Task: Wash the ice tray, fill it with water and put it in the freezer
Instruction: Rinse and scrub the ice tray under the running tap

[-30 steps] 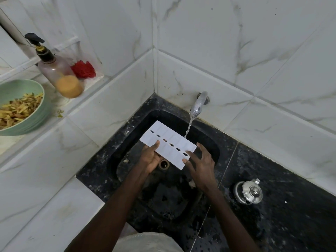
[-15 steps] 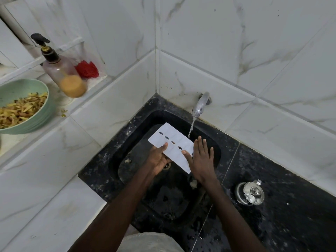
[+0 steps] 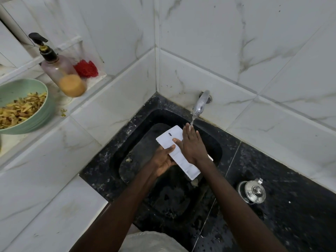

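Fingers point(image 3: 188, 132) of the right hand point(image 3: 193, 149), earlier pinching one end of the ice tray point(image 3: 170, 136), now lie straight across it, tips under the tap point(image 3: 201, 104), while the left hand point(image 3: 161, 161) grips its edge: the wash is under way.

Soft, even light is filling the room, source not in view, and no hard shadows are showing. Beyond the fingers point(image 3: 188, 132) of the right hand point(image 3: 193, 148) the white wall tiles point(image 3: 236, 42) are reading bright. The black sink point(image 3: 127, 142) below them is going almost featureless. The ice tray point(image 3: 167, 140) under the fingers is blowing out white and losing detail. Small glints are sitting on the tap point(image 3: 201, 104) just above the fingertips and on the steel lid point(image 3: 254, 190) down right of them. Far left of the fingers the pump bottle point(image 3: 60, 71) and green bowl point(image 3: 41, 117) are smearing and bending with wide-angle stretch.
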A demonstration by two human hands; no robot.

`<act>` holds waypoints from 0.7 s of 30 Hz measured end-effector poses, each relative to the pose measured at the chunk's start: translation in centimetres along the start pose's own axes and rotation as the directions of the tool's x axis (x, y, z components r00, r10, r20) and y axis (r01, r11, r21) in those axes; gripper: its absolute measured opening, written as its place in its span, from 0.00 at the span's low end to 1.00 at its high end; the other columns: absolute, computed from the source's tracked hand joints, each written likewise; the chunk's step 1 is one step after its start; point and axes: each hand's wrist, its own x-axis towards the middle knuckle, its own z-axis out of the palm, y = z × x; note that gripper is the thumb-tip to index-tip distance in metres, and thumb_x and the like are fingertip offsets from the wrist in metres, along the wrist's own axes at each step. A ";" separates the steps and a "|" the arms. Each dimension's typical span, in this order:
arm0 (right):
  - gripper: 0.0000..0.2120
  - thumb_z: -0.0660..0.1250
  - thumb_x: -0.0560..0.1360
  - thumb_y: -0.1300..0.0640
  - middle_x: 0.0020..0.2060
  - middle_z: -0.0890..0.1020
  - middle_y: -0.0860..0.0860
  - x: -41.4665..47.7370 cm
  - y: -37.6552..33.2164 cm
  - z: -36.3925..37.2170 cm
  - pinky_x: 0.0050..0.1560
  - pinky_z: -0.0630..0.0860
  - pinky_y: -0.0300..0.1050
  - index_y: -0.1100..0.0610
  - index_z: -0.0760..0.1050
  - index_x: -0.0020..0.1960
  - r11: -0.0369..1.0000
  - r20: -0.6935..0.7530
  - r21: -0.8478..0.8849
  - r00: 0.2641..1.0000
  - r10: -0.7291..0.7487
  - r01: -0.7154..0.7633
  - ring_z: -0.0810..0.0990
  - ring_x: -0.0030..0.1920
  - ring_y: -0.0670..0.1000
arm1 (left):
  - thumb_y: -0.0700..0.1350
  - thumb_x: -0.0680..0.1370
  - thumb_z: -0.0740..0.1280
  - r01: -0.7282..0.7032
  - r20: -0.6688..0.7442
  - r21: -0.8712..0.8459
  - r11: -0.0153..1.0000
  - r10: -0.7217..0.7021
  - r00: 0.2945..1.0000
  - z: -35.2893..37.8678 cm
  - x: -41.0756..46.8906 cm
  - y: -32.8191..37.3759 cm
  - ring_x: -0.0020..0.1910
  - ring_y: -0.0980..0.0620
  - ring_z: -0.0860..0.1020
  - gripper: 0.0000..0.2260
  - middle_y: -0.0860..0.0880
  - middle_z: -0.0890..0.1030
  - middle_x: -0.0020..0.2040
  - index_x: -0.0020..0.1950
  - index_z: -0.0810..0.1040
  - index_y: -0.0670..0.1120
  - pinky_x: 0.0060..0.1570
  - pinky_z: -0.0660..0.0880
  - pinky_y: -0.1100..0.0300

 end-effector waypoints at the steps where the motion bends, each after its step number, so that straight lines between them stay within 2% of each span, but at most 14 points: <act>1: 0.42 0.40 0.82 0.31 0.84 0.41 0.56 0.4 -0.2 -0.2 0.83 0.39 0.52 0.61 0.40 0.84 1.000 0.007 -0.007 1.000 -0.005 0.005 0.39 0.84 0.54 | 0.37 0.83 0.65 0.008 -0.004 0.019 1.000 -0.008 1.000 0.2 0.0 0.0 0.62 0.39 0.79 0.24 0.37 0.78 0.68 0.79 0.66 0.42 0.39 0.82 0.50; 3: 0.44 0.38 0.81 0.31 0.84 0.42 0.57 1.2 -0.6 -0.4 0.83 0.40 0.53 0.62 0.42 0.84 0.999 0.017 -0.029 1.000 -0.018 0.018 0.40 0.84 0.55 | 0.38 0.83 0.65 0.028 -0.004 0.043 0.999 -0.027 1.000 0.3 -0.1 -0.1 0.59 0.40 0.80 0.23 0.38 0.78 0.66 0.79 0.67 0.42 0.36 0.82 0.52; 6: 0.42 0.40 0.83 0.33 0.84 0.43 0.58 1.9 -0.9 -0.6 0.82 0.41 0.54 0.63 0.43 0.84 0.996 0.034 -0.063 0.998 -0.055 0.057 0.40 0.84 0.56 | 0.39 0.84 0.65 0.050 -0.008 0.070 0.996 -0.050 0.999 -0.1 0.2 -0.1 0.57 0.41 0.82 0.21 0.38 0.79 0.66 0.77 0.69 0.42 0.37 0.82 0.52; 10: 0.37 0.44 0.85 0.36 0.84 0.42 0.53 2.0 -1.2 -0.2 0.83 0.39 0.53 0.60 0.44 0.85 0.987 0.040 -0.016 0.987 -0.158 0.159 0.38 0.84 0.51 | 0.41 0.82 0.68 0.052 0.034 0.163 0.985 -0.058 0.998 -0.3 0.2 -0.1 0.60 0.41 0.83 0.21 0.38 0.80 0.68 0.75 0.72 0.43 0.51 0.83 0.43; 12: 0.37 0.43 0.85 0.36 0.85 0.44 0.52 1.8 -1.5 0.2 0.84 0.40 0.53 0.59 0.46 0.85 0.982 0.037 -0.003 0.981 -0.190 0.191 0.40 0.84 0.51 | 0.41 0.82 0.69 0.056 0.042 0.189 0.980 -0.065 0.997 -0.3 0.2 -0.3 0.59 0.42 0.83 0.20 0.39 0.81 0.67 0.73 0.75 0.44 0.52 0.82 0.43; 14: 0.41 0.37 0.82 0.33 0.85 0.45 0.52 1.1 -1.6 0.5 0.83 0.40 0.52 0.58 0.47 0.85 0.977 0.040 0.002 0.976 -0.215 0.215 0.41 0.84 0.51 | 0.40 0.82 0.68 0.058 0.025 0.197 0.979 -0.064 0.998 -0.3 0.3 -0.4 0.54 0.45 0.85 0.16 0.41 0.84 0.61 0.70 0.77 0.44 0.47 0.83 0.46; 17: 0.50 0.26 0.75 0.27 0.85 0.47 0.51 -0.2 -1.4 1.3 0.83 0.42 0.50 0.57 0.48 0.85 0.960 0.028 0.010 0.960 -0.280 0.279 0.43 0.84 0.50 | 0.40 0.83 0.64 0.074 -0.047 0.215 0.974 -0.065 0.997 -0.4 0.4 0.0 0.39 0.49 0.85 0.10 0.45 0.86 0.47 0.64 0.78 0.44 0.33 0.81 0.54; 18: 0.49 0.27 0.76 0.27 0.85 0.48 0.51 -0.7 -1.2 1.6 0.83 0.42 0.50 0.57 0.48 0.85 0.955 0.017 0.022 0.955 -0.295 0.294 0.43 0.84 0.49 | 0.40 0.84 0.64 0.066 -0.071 0.215 0.974 -0.052 0.996 -0.6 0.5 0.1 0.37 0.50 0.85 0.09 0.46 0.86 0.45 0.63 0.78 0.44 0.31 0.80 0.56; 19: 0.46 0.31 0.78 0.29 0.85 0.48 0.50 -1.2 -1.1 1.9 0.84 0.43 0.50 0.57 0.48 0.85 0.953 0.003 0.035 0.953 -0.302 0.302 0.42 0.84 0.48 | 0.40 0.84 0.64 0.055 -0.093 0.207 0.977 -0.037 0.995 -0.8 0.6 0.3 0.38 0.49 0.85 0.10 0.45 0.86 0.46 0.64 0.79 0.43 0.32 0.81 0.55; 21: 0.38 0.41 0.83 0.34 0.84 0.46 0.49 -2.4 -0.9 2.5 0.84 0.43 0.49 0.56 0.48 0.85 0.950 -0.031 0.040 0.950 -0.310 0.311 0.41 0.84 0.47 | 0.37 0.83 0.64 0.023 -0.127 0.129 0.991 -0.007 0.992 -1.4 1.1 0.7 0.47 0.46 0.86 0.14 0.41 0.85 0.56 0.69 0.77 0.41 0.44 0.83 0.49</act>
